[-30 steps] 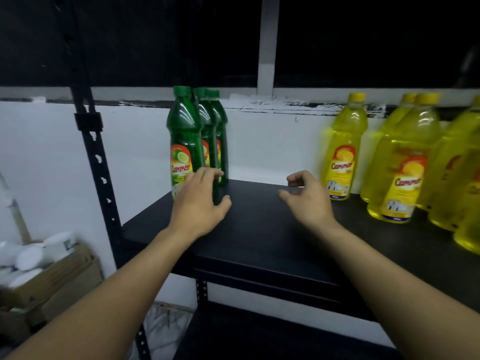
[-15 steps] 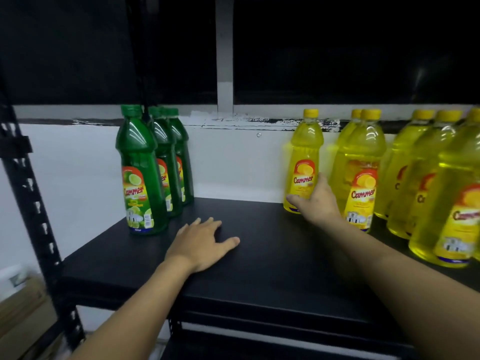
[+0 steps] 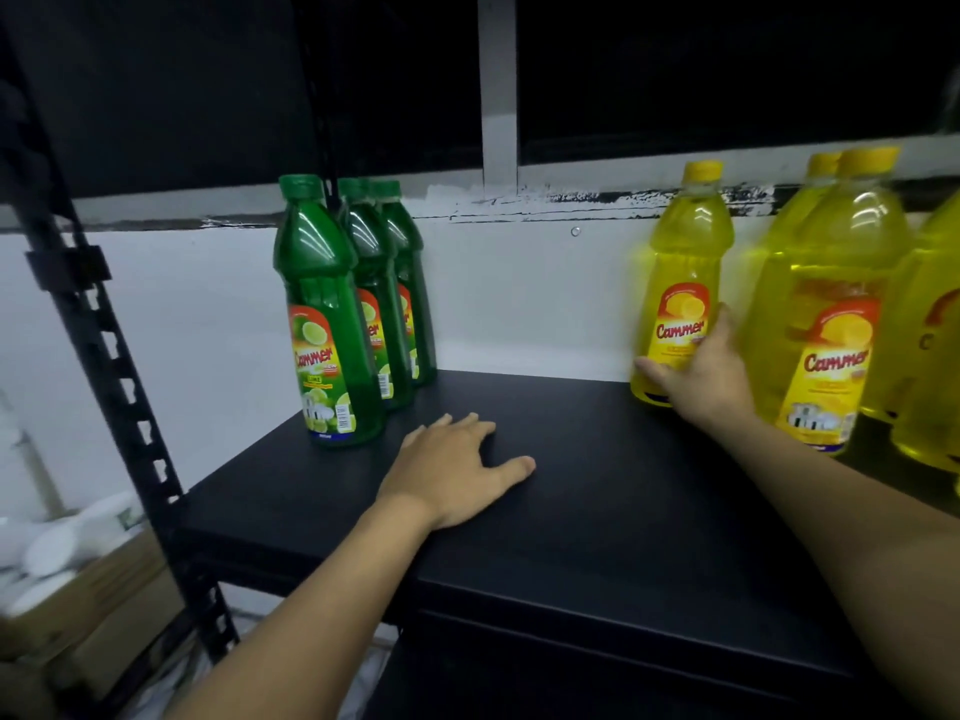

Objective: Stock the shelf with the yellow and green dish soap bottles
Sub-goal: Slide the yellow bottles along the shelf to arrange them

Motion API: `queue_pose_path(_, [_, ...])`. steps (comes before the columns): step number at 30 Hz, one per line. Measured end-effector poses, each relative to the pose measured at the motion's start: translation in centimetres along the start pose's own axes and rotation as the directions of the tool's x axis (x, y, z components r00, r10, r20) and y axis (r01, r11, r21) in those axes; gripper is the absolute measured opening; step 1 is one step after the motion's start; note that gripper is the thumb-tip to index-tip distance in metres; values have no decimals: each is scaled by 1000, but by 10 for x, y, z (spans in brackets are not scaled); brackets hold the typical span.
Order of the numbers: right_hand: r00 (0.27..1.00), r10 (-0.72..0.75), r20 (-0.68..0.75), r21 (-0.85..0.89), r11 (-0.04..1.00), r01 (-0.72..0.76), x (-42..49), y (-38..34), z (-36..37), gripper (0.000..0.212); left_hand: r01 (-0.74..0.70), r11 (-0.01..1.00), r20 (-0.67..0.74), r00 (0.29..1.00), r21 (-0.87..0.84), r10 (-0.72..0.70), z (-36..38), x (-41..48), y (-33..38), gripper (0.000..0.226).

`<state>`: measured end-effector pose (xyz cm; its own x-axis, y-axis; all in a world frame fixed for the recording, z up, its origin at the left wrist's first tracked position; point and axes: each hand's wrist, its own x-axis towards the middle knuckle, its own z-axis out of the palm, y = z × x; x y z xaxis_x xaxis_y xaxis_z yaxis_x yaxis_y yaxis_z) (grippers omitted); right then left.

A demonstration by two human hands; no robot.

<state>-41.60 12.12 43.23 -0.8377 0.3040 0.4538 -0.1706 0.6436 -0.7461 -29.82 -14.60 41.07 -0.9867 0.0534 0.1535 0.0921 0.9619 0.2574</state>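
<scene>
The right hand (image 3: 701, 376) is gripping the lower body of a yellow bottle (image 3: 680, 252), with the thumb curling across its front near the base and the fingers wrapping round its right side. The bottle is standing upright at the back of the shelf (image 3: 597, 501), close against the white wall (image 3: 519, 298), and it is showing blurred. The left hand (image 3: 457, 470) is lying flat on the shelf, palm down, fingers straight and slightly spread, holding nothing.

Just right of the gripped bottle, more yellow bottles (image 3: 826, 304) are crowding together. The nearest is sitting just beside the right wrist, and the rest are running off the right edge. On the left side of the shelf, well apart from the yellow ones, three green bottles (image 3: 324, 283) are standing upright in a tight row running from the front toward the wall. The front one is standing near the left hand's fingertips.

The shelf is showing black and matte, meeting a black slotted post (image 3: 111, 366) at its left. Above the white wall, a chipped painted sill is running across, and a pale window bar (image 3: 497, 85) is dividing dark panes. Down at the left, a cardboard box (image 3: 88, 600) is holding blurred white objects (image 3: 49, 550).
</scene>
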Motion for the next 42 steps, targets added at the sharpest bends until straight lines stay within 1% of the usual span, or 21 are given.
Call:
queue_pose_path(5, [999,-14,30,-23,1000,14,-6,-2,-6,105,-3,1000,-6,1000,1,3,-1,0,1,84])
queue_pose_path(10, [994,-81,74,-35,996,83,-21,-9,-12,102,8,1000,-14,1000,-24,-8,-2,-1,1,82])
queue_pose_path(12, [988,-104,111,-32,994,108,-28,-14,-14,101,17,994,1,1000,-113,-17,-4,-3,1,77])
queue_pose_path(14, [979,-134,156,-20,990,139,-34,-18,-14,98,28,965,6,1000,-261,-28,-12,-7,-4,66])
queue_pose_path(15, [972,-149,182,-15,988,154,-37,-21,-14,97,29,956,12,1000,-291,-27,-18,-9,-9,62])
queue_pose_path(17, [958,-175,229,-13,983,182,-43,-27,-13,95,16,971,38,999,-239,-8,-28,-14,-24,61])
queue_pose_path(20, [939,-203,276,7,978,210,-50,-36,-7,94,18,990,75,997,-141,-7,-31,-21,-45,73])
queue_pose_path(22, [931,-221,292,17,974,226,-54,-42,-2,97,5,994,60,998,-107,1,-26,-25,-49,77])
queue_pose_path(24, [924,-239,300,14,969,247,-55,-47,4,99,-22,997,43,999,-67,24,-23,-25,-47,76])
queue_pose_path(31, [916,-264,302,-25,958,284,-54,-65,35,93,8,996,88,996,-91,0,-24,-24,-45,76])
queue_pose_path(36, [928,-262,267,-34,959,281,-55,-81,64,88,-13,998,105,994,-63,20,-25,-26,-44,76])
queue_pose_path(42, [929,-251,272,-42,961,272,-49,-94,92,86,-36,998,113,993,-58,43,-25,-27,-44,76])
